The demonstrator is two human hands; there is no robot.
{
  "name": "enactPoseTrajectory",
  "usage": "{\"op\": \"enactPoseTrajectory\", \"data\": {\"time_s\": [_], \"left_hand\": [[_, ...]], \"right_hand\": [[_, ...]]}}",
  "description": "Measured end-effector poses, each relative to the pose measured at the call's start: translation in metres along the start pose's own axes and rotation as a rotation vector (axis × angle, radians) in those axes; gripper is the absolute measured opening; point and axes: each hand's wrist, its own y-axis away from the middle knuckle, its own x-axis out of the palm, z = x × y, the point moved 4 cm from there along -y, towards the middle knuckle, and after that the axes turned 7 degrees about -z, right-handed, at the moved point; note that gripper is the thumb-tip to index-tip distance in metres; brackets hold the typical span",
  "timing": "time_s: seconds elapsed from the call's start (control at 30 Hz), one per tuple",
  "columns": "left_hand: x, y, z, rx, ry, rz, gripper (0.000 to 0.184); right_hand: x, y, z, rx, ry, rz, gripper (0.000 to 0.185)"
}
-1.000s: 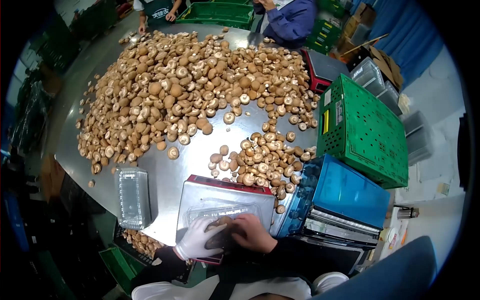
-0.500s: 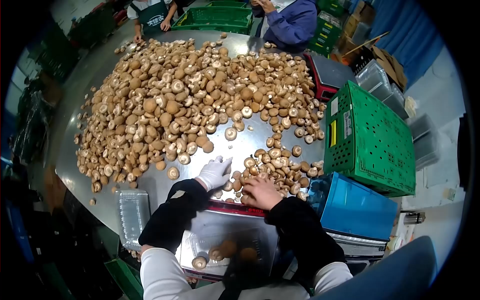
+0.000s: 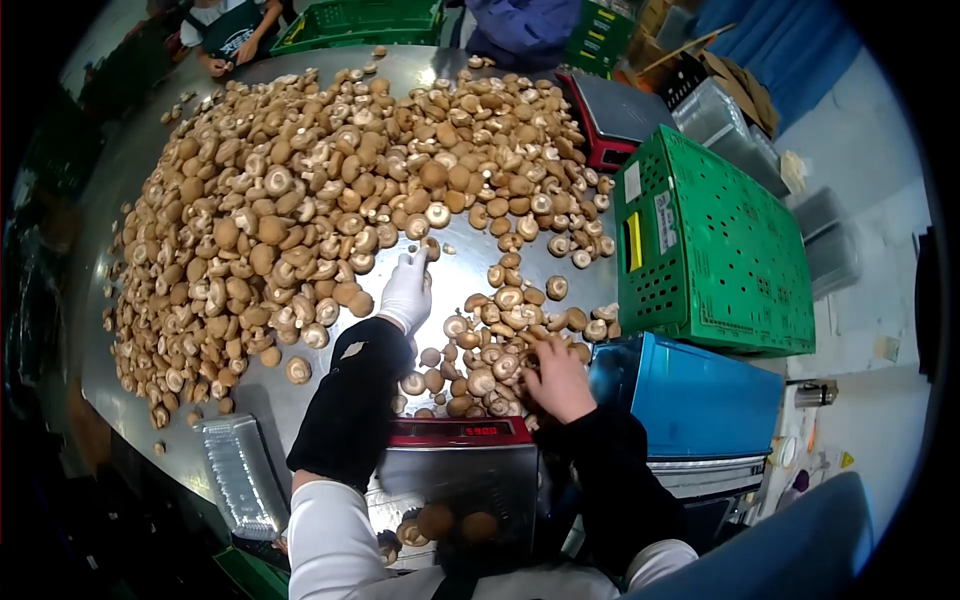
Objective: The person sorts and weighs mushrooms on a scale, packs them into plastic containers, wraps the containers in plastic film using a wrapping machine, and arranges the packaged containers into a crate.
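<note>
My left hand [image 3: 408, 290], in a white glove, reaches to the edge of the big mushroom heap [image 3: 270, 210]. Its fingertips close on a single shiitake mushroom [image 3: 432, 247]. Bare and with the thumb apart from the fingers, my right hand [image 3: 560, 380] rests on the smaller pile of mushrooms [image 3: 490, 365], touching some of them. Just below that pile is a red-edged scale [image 3: 460, 432] with a lit display. A clear plastic box on the scale holds several mushrooms [image 3: 435, 520], partly hidden by shadow and my left arm.
A clear plastic tray [image 3: 240, 475] lies at the table's left edge. To the right stand a green crate [image 3: 735, 250] and a blue bin [image 3: 705, 400]. A second scale [image 3: 620, 115] sits farther back. Two people stand across the metal table [image 3: 335, 395].
My left hand has moved forward from beside the small pile to a mushroom near the big heap. My right hand has shifted right across the small pile. The camera view has shifted too.
</note>
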Motion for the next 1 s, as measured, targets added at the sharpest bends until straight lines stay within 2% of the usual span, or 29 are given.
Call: {"op": "enactPoseTrajectory", "data": {"time_s": [0.07, 0.1, 0.13, 0.2, 0.27, 0.33, 0.37, 0.43, 0.5, 0.53, 0.57, 0.6, 0.67, 0.73, 0.8, 0.83, 0.87, 0.93, 1.0], "left_hand": [[0.007, 0.003, -0.021, 0.049, 0.165, -0.006, 0.028], [0.014, 0.003, -0.031, 0.118, 0.229, -0.023, 0.021], [0.022, 0.001, -0.041, 0.121, 0.366, 0.034, 0.02], [0.038, -0.004, -0.063, 0.282, 0.336, -0.022, 0.017], [0.052, -0.007, -0.087, 0.406, 0.165, 0.099, 0.018], [0.082, -0.008, -0.095, 0.413, 0.007, 0.263, 0.027], [0.085, -0.007, -0.104, 0.403, -0.041, 0.311, 0.029], [0.086, -0.007, -0.116, 0.407, -0.194, 0.439, 0.036], [0.09, -0.005, -0.113, 0.361, -0.284, 0.511, 0.037], [0.091, -0.004, -0.108, 0.312, -0.374, 0.577, 0.037], [0.071, -0.001, -0.115, 0.314, -0.381, 0.614, 0.037], [0.067, -0.002, -0.114, 0.311, -0.385, 0.611, 0.037], [0.061, 0.002, -0.11, 0.326, -0.295, 0.648, 0.039], [0.055, 0.002, -0.095, 0.349, -0.228, 0.638, 0.042], [0.043, 0.001, -0.079, 0.153, 0.181, 0.672, 0.047], [0.032, 0.0, -0.076, 0.051, 0.203, 0.726, 0.045], [0.032, 0.002, -0.068, 0.011, 0.423, 0.685, 0.038], [0.028, -0.002, -0.055, 0.16, 0.23, 0.511, 0.031], [0.025, -0.001, -0.061, 0.18, 0.134, 0.501, 0.029]], "right_hand": [[0.017, -0.002, -0.023, 0.161, 0.028, 0.061, 0.05], [0.034, -0.001, -0.029, 0.252, -0.094, 0.096, 0.055], [0.044, 0.0, -0.018, 0.157, 0.134, 0.055, 0.057], [0.054, 0.002, 0.0, 0.197, -0.031, 0.023, 0.058], [0.074, 0.008, 0.02, -0.006, -0.142, 0.147, 0.052], [0.05, 0.026, 0.059, -0.208, -0.035, 0.039, 0.037], [0.038, 0.023, 0.061, -0.205, -0.029, 0.037, 0.037], [0.027, 0.009, 0.059, -0.082, -0.239, 0.196, 0.024], [0.015, -0.015, 0.037, 0.039, -0.151, -0.014, 0.02], [-0.004, -0.028, 0.031, 0.068, -0.207, -0.142, 0.017], [0.002, -0.04, 0.009, 0.001, -0.001, -0.264, 0.017], [0.002, -0.048, -0.007, 0.051, 0.069, -0.26, 0.023], [0.023, -0.057, -0.046, 0.184, 0.183, -0.115, 0.033], [0.04, -0.053, -0.065, 0.225, 0.349, -0.151, 0.035], [0.039, -0.053, -0.073, 0.192, 0.359, -0.069, 0.038], [0.035, -0.054, -0.071, 0.157, 0.377, 0.016, 0.041], [0.03, -0.058, -0.072, 0.155, 0.371, 0.015, 0.041], [0.028, -0.065, -0.075, 0.228, 0.256, 0.28, 0.044], [0.024, -0.068, -0.067, 0.222, 0.269, 0.321, 0.045]]}}
